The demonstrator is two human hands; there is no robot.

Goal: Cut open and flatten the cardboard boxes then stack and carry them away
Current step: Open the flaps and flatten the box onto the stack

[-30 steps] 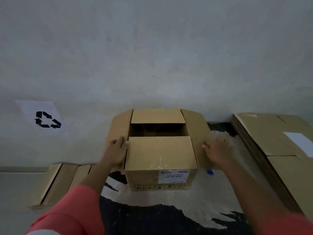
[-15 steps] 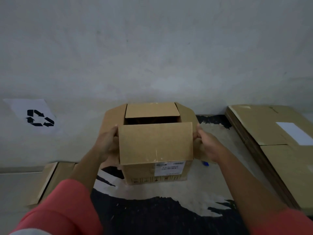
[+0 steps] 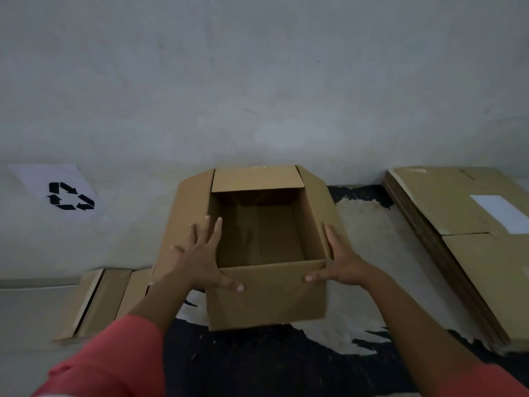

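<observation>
An open brown cardboard box (image 3: 266, 296) is held up in front of me, its mouth tipped toward me so I see the empty inside. Its flaps are spread outward. My left hand (image 3: 204, 253) presses flat on the left flap and wall, fingers spread, thumb on the near face. My right hand (image 3: 339, 262) clasps the right wall, thumb on the near face. Both hands squeeze the box between them.
A stack of flattened cardboard (image 3: 469, 233) lies on the floor at the right. A smaller flattened piece (image 3: 100, 302) lies at lower left. A white sheet with a recycling symbol (image 3: 61, 193) lies at far left. Behind is a grey wall; the floor is patchy black and pale.
The box has been lifted and tipped toward me, and the near flap has swung down, exposing the inside. Both hands shifted from the side flaps to the near corners.
</observation>
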